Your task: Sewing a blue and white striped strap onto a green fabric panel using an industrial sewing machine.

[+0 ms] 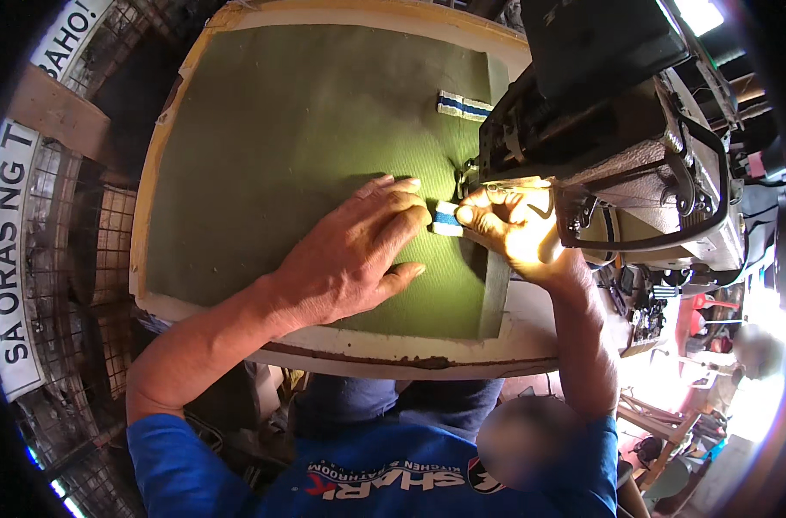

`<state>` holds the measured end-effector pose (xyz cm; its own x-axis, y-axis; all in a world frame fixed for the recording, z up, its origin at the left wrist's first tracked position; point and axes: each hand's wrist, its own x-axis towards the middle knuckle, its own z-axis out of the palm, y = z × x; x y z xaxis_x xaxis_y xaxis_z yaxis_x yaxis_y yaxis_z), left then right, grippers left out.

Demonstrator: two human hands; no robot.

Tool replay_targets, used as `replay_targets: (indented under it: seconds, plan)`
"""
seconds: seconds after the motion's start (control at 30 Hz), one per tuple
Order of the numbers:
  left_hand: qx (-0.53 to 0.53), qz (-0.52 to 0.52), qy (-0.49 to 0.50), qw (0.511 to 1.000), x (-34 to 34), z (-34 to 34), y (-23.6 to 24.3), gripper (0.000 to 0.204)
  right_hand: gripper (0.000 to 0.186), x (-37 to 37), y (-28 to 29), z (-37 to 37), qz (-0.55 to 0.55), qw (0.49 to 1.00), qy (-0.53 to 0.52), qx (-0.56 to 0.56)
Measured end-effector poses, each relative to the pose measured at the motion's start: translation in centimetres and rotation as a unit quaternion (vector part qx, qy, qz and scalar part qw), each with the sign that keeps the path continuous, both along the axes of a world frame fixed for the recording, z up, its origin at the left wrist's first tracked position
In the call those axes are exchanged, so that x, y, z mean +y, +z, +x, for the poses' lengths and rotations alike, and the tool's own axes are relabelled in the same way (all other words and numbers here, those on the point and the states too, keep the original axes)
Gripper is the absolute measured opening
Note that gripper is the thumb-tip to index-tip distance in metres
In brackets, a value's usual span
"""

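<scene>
A large green sheet [263, 155], perhaps vinyl or cloth, lies flat over the sewing table. Near its right edge, by the needle area of an industrial sewing machine [583, 147], is a short white-and-blue webbing strip [445, 217]. My right hand [518, 231] pinches the strip's right end between thumb and fingers under the machine's lamp. With fingers stretched out and thumb apart, my left hand [350, 246] rests on the sheet; its index fingertip is at the strip's left end. Farther back, a second striped webbing strip [464, 106] lies on the sheet, its right end beside the machine head.
The table's pale edge [393, 352] runs close in front of my body. On the left stand wire-mesh panels [116, 250] and a white sign [13, 259]. Small tools and parts [647, 315] crowd the right side, with a red plastic item [708, 302] beyond.
</scene>
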<state>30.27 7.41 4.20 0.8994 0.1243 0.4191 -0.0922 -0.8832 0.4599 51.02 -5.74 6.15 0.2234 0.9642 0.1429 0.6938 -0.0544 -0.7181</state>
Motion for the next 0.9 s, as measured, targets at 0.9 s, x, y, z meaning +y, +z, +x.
replay_targets:
  seconds: [0.9]
  plan:
    - [0.018, 0.044, -0.017, 0.999, -0.1, 0.3, 0.2, 0.043, 0.021, 0.7, -0.2, 1.1, -0.091, 0.993, 0.001, 0.071]
